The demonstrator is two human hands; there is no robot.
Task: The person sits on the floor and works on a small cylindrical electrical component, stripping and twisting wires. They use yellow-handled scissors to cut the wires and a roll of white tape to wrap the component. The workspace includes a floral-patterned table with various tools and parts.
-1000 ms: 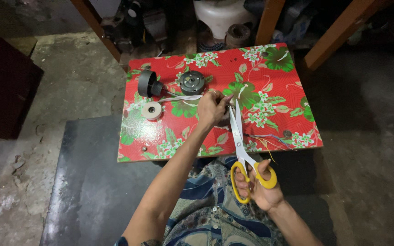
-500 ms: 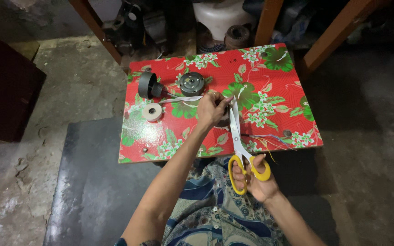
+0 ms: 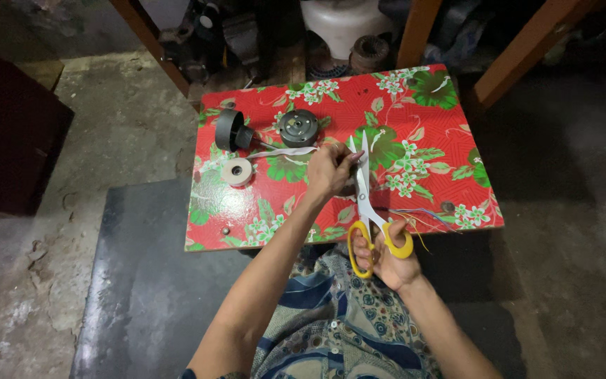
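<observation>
My right hand grips yellow-handled scissors, whose blades point away from me and are slightly parted at the tip. My left hand is closed on the end of a white tape strip, right beside the blades. The strip runs left toward a black round part. A white tape roll lies flat on the red flowered table, left of my left hand. A dark round motor part sits just behind the strip.
Thin coloured wires lie near the table's front right edge. Wooden legs, a white pot and dark machine parts stand behind the table. A dark slab covers the concrete floor at front left.
My right hand has brought the scissors a little up and toward the left hand, and the blades have closed in. The left hand stays on the strip.
</observation>
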